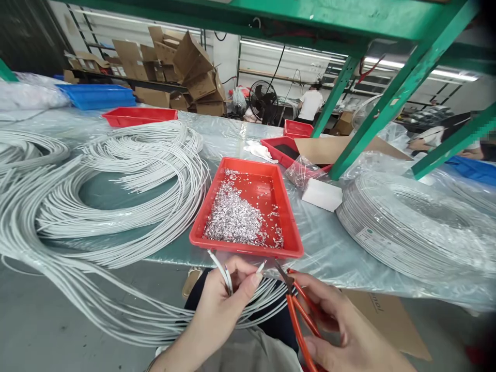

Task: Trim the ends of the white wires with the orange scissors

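My left hand [228,292] is closed on white cables [219,264], pinching one cable end between thumb and forefinger. That end shows a short dark tip. Just right of it, my right hand [333,315] grips orange-handled cutting pliers [300,320], their dark jaws pointing up and slightly apart near the cable tip. Directly beyond both hands, a red tray [292,235] holds a heap of small shiny metal pieces [236,219]. More of the white cable bundle [127,305] passes below my left hand across my lap.
Coiled white cables [166,206] cover the table's left side. At right lie a plastic-wrapped cable coil [380,222] and a white box [322,195]. Green posts [383,113] rise from the bench. Farther back are a blue tray [98,96], cardboard boxes [197,67] and a person [311,103].
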Tool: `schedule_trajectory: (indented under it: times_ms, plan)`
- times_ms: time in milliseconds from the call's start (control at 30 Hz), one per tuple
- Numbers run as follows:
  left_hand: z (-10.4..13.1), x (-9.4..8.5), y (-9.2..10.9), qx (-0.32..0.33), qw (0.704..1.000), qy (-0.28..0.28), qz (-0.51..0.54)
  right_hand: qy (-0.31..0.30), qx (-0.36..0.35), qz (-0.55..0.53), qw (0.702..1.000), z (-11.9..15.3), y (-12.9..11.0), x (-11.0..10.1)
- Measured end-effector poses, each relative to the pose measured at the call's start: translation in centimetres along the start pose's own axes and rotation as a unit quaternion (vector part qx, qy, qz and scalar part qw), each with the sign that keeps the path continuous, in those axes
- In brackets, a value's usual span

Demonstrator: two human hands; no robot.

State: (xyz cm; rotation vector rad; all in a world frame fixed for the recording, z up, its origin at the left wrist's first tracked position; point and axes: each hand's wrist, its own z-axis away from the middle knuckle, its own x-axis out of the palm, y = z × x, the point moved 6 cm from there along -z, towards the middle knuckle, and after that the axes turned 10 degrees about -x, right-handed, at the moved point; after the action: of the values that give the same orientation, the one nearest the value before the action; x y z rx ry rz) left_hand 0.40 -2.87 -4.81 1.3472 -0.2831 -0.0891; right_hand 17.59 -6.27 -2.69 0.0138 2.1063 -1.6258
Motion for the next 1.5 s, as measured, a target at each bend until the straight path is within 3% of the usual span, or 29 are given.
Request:
schedule_trajectory:
  times_ms: [467, 633, 833, 1000, 1100, 1167, 1267, 1400, 1500]
  plan:
    - [-0.2, 0.2, -0.2, 0.012, 0.997, 0.022, -0.072, -0.066, -0.005, 0.035, 0.997, -0.9, -1.4, 0.5]
    - [0.1, 0.2, -0.3, 0.011, 0.996, 0.023, -0.081, -0.055, -0.012, 0.031, 0.998, -0.5, -1.2, 0.2]
    - [0.0, 0.2, -0.6, 0.011, 0.996, 0.028, -0.081, -0.077, -0.021, 0.141, 0.987, 0.3, -0.3, 0.2]
    - [-0.4, 0.2, -0.3, 0.028, 0.998, 0.044, -0.045, -0.085, -0.054, 0.179, 0.979, 0.3, -0.4, -0.1]
    - [-0.6, 0.1, -0.6, -0.015, 0.999, 0.041, 0.005, -0.124, -0.040, 0.203, 0.970, 0.1, -0.6, -0.1]
    - [-0.8, 0.4, -1.2, -0.064, 0.997, -0.001, 0.042, -0.144, -0.041, 0.217, 0.965, -0.1, -0.9, -0.1]
    - [-0.8, 1.3, -2.1, -0.124, 0.979, -0.111, 0.122, -0.155, -0.047, 0.241, 0.957, -0.2, -1.5, -0.3]
    - [-0.3, 2.7, -3.1, -0.194, 0.912, -0.271, 0.237, -0.174, -0.063, 0.262, 0.947, -0.2, -2.1, -0.6]
    - [0.1, 3.4, -3.2, -0.228, 0.866, -0.337, 0.291, -0.199, -0.039, 0.255, 0.945, -0.6, -2.0, -0.4]
